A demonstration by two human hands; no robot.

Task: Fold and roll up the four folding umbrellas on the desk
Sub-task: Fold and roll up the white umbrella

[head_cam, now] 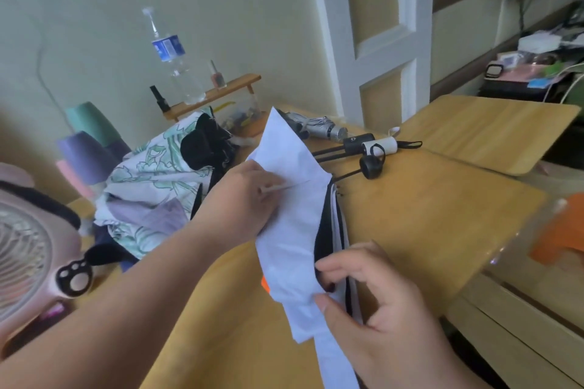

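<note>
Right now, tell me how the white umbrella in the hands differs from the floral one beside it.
The white umbrella is plain with black lining; the floral umbrella carries a green leaf print. The white umbrella is drawn into long flat pleats; the floral umbrella lies crumpled in a heap. The left hand and right hand hold the white umbrella; no hand touches the floral umbrella. Neither is rolled up yet.

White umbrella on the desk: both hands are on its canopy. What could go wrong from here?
The right hand pinches only pleat edges of the white umbrella, so the folds may slip loose and spring open. The left hand holds it right beside the floral umbrella heap, whose loose fabric might get dragged along or caught in the roll.
</note>
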